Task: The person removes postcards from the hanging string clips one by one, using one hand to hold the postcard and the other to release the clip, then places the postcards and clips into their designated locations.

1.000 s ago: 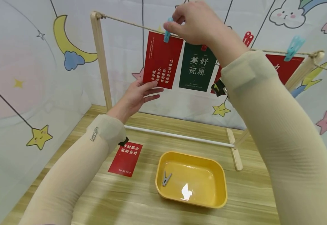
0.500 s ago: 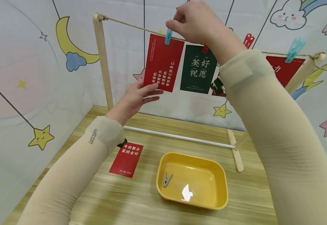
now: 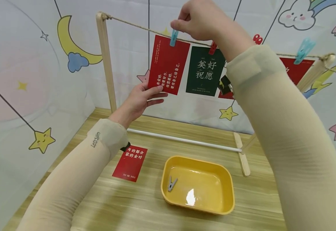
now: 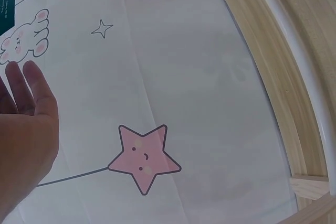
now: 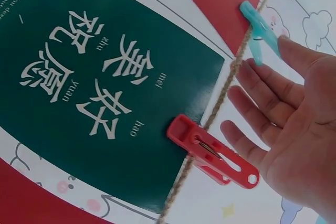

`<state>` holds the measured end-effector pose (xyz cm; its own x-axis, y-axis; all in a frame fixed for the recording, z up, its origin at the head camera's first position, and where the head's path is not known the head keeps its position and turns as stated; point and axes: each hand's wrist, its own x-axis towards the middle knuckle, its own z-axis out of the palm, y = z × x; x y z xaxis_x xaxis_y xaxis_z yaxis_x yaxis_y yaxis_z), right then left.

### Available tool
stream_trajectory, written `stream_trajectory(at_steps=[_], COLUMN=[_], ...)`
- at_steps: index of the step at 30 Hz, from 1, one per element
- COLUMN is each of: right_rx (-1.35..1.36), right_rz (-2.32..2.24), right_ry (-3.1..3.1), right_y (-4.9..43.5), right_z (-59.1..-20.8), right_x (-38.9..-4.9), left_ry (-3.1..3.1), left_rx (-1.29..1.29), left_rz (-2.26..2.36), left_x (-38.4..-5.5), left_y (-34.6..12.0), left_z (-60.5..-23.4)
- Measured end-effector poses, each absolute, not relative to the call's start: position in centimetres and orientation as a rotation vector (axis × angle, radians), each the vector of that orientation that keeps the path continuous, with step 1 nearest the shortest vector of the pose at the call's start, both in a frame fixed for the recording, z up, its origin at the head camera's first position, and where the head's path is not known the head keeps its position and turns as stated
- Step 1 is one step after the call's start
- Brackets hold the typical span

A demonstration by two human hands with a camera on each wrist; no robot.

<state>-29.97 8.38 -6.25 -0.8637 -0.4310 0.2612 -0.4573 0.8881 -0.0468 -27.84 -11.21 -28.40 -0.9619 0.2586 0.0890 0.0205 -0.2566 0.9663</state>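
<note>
My left hand [image 3: 139,98] pinches the lower left corner of a red card [image 3: 169,61] with white writing, thumb in front. The card hangs at the rope [image 3: 133,25], and a light blue clothespin [image 3: 173,39] sits on its top edge. At that clothespin's upper end is my right hand [image 3: 199,20]; in the right wrist view its thumb and index finger touch the two handles. Beside the card hangs a green card [image 3: 204,77] under a red clothespin [image 5: 210,153]. The left wrist view shows part of my left hand [image 4: 31,124], its card out of frame.
A wooden frame [image 3: 105,61] carries the rope. More red cards [image 3: 296,69] hang to the right, one under another light blue clothespin [image 3: 305,51]. On the table lie a red card [image 3: 130,165] and a yellow tray [image 3: 198,210] holding a grey clothespin [image 3: 172,184].
The right hand stays at the blue clothespin, its forearm a little higher, so more of the red clothespin shows. The left hand keeps its hold on the card. The view has shifted slightly.
</note>
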Motion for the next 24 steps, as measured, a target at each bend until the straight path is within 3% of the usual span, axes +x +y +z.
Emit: stream_trajectory(at_steps=[24], right_rx=[0.709], right_rz=[0.233], right_ry=[-2.679], right_y=[9.24], right_z=[-5.70], right_x=[-29.34], left_ry=[1.868], left_rx=[0.355], left_rz=[2.316], left_x=[-28.21], left_y=[-11.35], left_z=[-28.78])
